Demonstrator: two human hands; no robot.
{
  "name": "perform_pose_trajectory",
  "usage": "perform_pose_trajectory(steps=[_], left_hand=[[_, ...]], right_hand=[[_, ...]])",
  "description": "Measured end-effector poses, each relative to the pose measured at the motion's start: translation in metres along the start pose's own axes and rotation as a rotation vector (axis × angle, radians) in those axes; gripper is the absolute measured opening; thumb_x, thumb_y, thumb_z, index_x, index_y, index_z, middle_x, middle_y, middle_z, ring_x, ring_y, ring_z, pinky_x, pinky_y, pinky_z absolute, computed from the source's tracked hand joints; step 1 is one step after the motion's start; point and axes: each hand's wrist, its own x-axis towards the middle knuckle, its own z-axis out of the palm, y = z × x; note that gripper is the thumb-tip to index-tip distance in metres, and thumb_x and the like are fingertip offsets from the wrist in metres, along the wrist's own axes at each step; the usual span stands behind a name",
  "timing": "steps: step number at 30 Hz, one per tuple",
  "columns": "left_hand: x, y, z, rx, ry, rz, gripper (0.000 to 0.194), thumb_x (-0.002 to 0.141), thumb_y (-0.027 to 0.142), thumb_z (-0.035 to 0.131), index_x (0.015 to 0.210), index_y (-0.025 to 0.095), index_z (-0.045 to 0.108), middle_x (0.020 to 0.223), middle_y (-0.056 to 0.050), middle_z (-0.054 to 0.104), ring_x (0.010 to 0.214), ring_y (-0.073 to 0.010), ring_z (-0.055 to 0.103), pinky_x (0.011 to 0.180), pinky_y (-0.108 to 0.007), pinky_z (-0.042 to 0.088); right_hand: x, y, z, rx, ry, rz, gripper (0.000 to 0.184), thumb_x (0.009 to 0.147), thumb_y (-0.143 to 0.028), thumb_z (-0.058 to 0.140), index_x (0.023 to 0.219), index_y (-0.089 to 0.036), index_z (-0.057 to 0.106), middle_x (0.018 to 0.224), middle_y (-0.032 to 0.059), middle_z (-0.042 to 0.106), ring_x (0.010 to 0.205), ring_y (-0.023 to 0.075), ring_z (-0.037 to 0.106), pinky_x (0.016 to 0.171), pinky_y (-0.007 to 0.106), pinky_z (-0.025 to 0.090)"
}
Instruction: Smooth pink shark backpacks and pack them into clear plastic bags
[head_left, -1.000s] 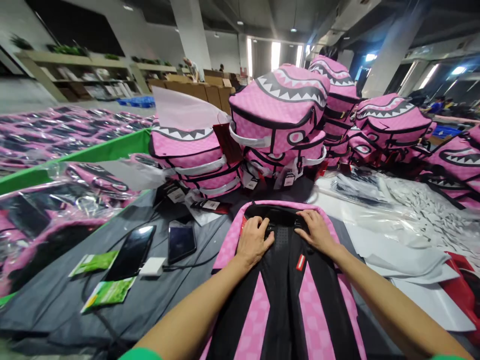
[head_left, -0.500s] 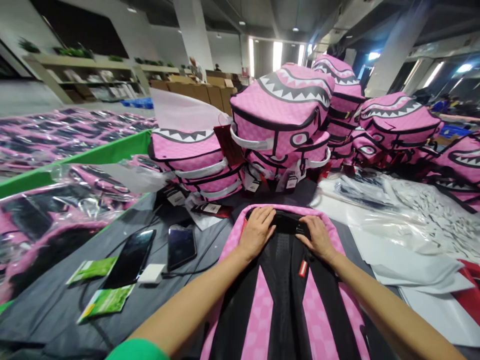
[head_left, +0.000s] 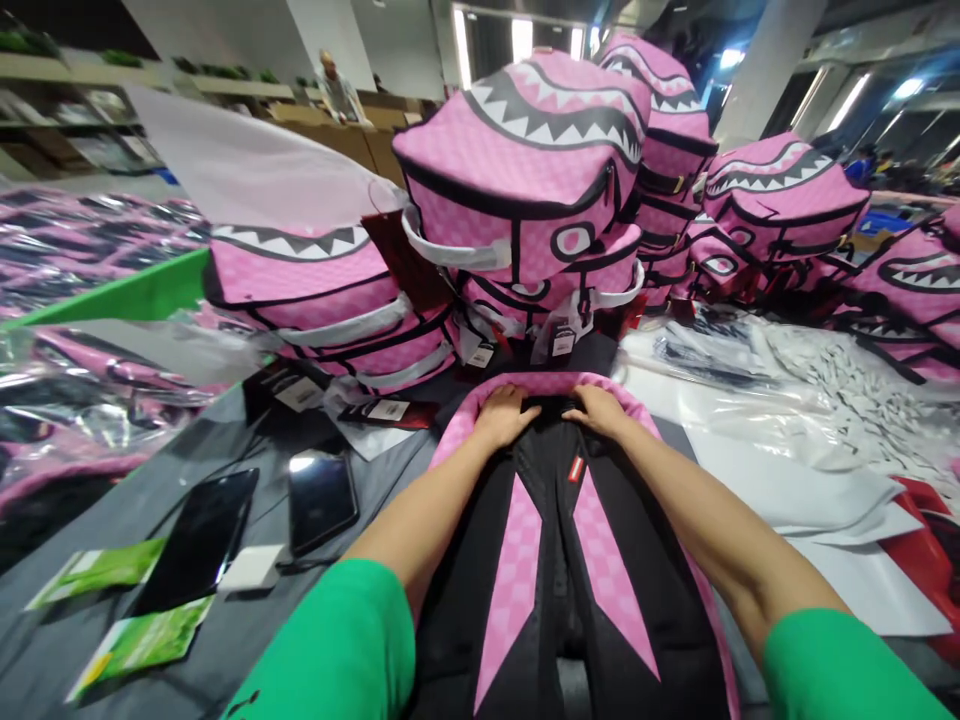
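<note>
A pink and black checkered backpack (head_left: 555, 560) lies straps-up on the grey table in front of me. My left hand (head_left: 504, 414) rests at its far top edge, fingers curled over the black handle area. My right hand (head_left: 600, 410) sits beside it on the same edge, fingers bent down on the fabric. Both arms in green sleeves reach forward along the bag. Whether the fingers grip the handle or only press on it is hidden.
Stacks of pink shark-mouth backpacks (head_left: 525, 170) stand just beyond my hands and to the right. Two dark phones (head_left: 322, 498) and green packets (head_left: 139, 640) lie at left. Clear bags and white sheets (head_left: 780, 440) cover the right. Bagged backpacks (head_left: 82, 380) fill the left.
My hands have slid forward from the strap tops to the bag's far edge. The view has moved closer and lower over the backpack.
</note>
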Motion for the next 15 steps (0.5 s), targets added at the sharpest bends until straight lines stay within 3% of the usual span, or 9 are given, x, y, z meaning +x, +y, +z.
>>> perform_pose_trajectory(steps=[2, 4, 6, 8, 10, 13, 15], left_hand=[[-0.008, 0.011, -0.006, -0.005, -0.016, -0.01, 0.054, 0.099, 0.051, 0.047, 0.135, 0.013, 0.059, 0.138, -0.019, 0.062, 0.132, -0.0325, 0.057, 0.111, -0.043, 0.044], [-0.027, 0.029, -0.009, -0.025, -0.036, -0.012, 0.076, 0.096, 0.067, 0.044, 0.155, 0.019, 0.038, 0.158, -0.021, 0.042, 0.146, -0.0382, 0.041, 0.115, -0.05, 0.037], [-0.045, 0.05, -0.006, -0.043, -0.107, -0.035, 0.095, 0.089, 0.079, 0.041, 0.162, 0.024, 0.018, 0.166, -0.022, 0.026, 0.154, -0.0447, 0.021, 0.118, -0.062, 0.026], [-0.056, 0.068, -0.001, -0.027, -0.197, -0.062, 0.103, 0.084, 0.085, 0.044, 0.163, 0.023, 0.016, 0.166, -0.025, 0.023, 0.155, -0.0477, 0.012, 0.119, -0.068, 0.019], [-0.061, 0.077, 0.003, 0.005, -0.215, -0.086, 0.104, 0.083, 0.084, 0.048, 0.162, 0.022, 0.021, 0.166, -0.026, 0.023, 0.156, -0.0467, 0.007, 0.12, -0.068, 0.015], [-0.068, 0.077, 0.006, -0.005, -0.128, -0.143, 0.092, 0.088, 0.076, 0.049, 0.161, 0.027, 0.022, 0.167, -0.024, 0.02, 0.157, -0.0421, 0.006, 0.121, -0.067, 0.014], [-0.075, 0.075, 0.008, -0.005, -0.046, -0.177, 0.083, 0.092, 0.071, 0.049, 0.16, 0.033, 0.023, 0.168, -0.021, 0.023, 0.157, -0.0421, 0.008, 0.121, -0.068, 0.015]], right_hand=[[0.008, 0.002, 0.001, -0.001, 0.017, 0.002, 0.035, 0.092, -0.041, 0.073, 0.116, -0.016, 0.064, 0.113, 0.0128, 0.072, 0.105, 0.0258, 0.068, 0.088, 0.034, 0.051], [0.009, 0.002, 0.005, -0.009, 0.048, 0.009, 0.035, 0.091, -0.044, 0.073, 0.111, -0.016, 0.065, 0.108, 0.0117, 0.073, 0.1, 0.0254, 0.069, 0.085, 0.033, 0.051], [0.008, 0.0, 0.013, -0.031, 0.091, 0.025, 0.036, 0.093, -0.046, 0.07, 0.11, -0.014, 0.064, 0.107, 0.0148, 0.072, 0.1, 0.0276, 0.068, 0.087, 0.036, 0.051], [0.004, -0.005, 0.019, -0.061, 0.135, 0.042, 0.037, 0.097, -0.045, 0.063, 0.114, -0.011, 0.063, 0.11, 0.0198, 0.07, 0.104, 0.0308, 0.066, 0.092, 0.042, 0.05], [-0.003, -0.009, 0.018, -0.086, 0.156, 0.028, 0.035, 0.098, -0.04, 0.06, 0.117, -0.01, 0.063, 0.114, 0.0218, 0.068, 0.107, 0.0322, 0.065, 0.094, 0.045, 0.05], [-0.015, -0.009, -0.004, -0.101, 0.154, -0.087, 0.029, 0.092, -0.023, 0.067, 0.121, -0.017, 0.064, 0.122, 0.0156, 0.066, 0.115, 0.0284, 0.062, 0.101, 0.041, 0.049], [-0.02, -0.005, -0.026, -0.141, 0.166, -0.119, 0.044, 0.087, -0.012, 0.069, 0.129, -0.022, 0.062, 0.135, 0.013, 0.061, 0.126, 0.0282, 0.056, 0.107, 0.041, 0.045]])
